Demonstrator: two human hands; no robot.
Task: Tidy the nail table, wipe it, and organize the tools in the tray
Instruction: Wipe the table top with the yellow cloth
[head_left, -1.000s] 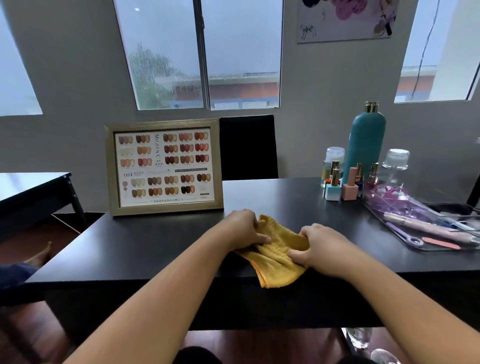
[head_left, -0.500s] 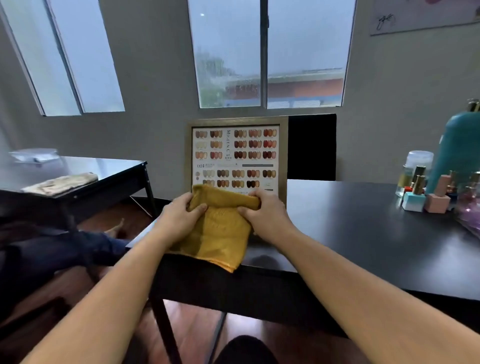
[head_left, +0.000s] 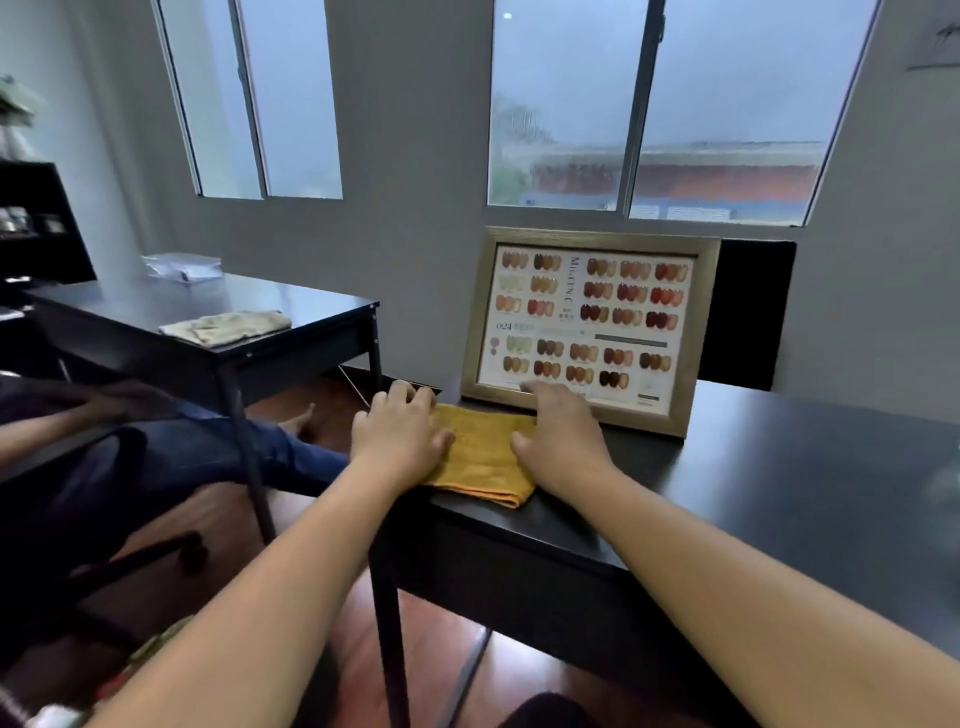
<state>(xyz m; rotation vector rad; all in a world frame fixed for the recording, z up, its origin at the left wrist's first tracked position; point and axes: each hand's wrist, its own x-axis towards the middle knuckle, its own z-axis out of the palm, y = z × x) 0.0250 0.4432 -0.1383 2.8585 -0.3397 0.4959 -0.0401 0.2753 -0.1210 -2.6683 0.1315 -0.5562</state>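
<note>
A folded mustard-yellow cloth (head_left: 480, 454) lies flat on the front left corner of the black nail table (head_left: 753, 499). My left hand (head_left: 400, 434) rests palm down on the cloth's left side, fingers spread. On the cloth's right side my right hand (head_left: 558, 434) also presses flat, its fingertips close to the frame behind. Neither hand grips anything. The tool tray and polish bottles are out of view.
A framed nail colour chart (head_left: 589, 325) stands upright just behind the cloth. A dark chair back (head_left: 748, 312) is behind it. To the left stands a second black table (head_left: 208, 312) with a folded pale towel (head_left: 226, 326). A seated person's legs (head_left: 208, 457) lie between the tables.
The cloth was held up by both hands and now lies flat on the table's left corner under both palms. The view has swung further left, so the bottles left the frame.
</note>
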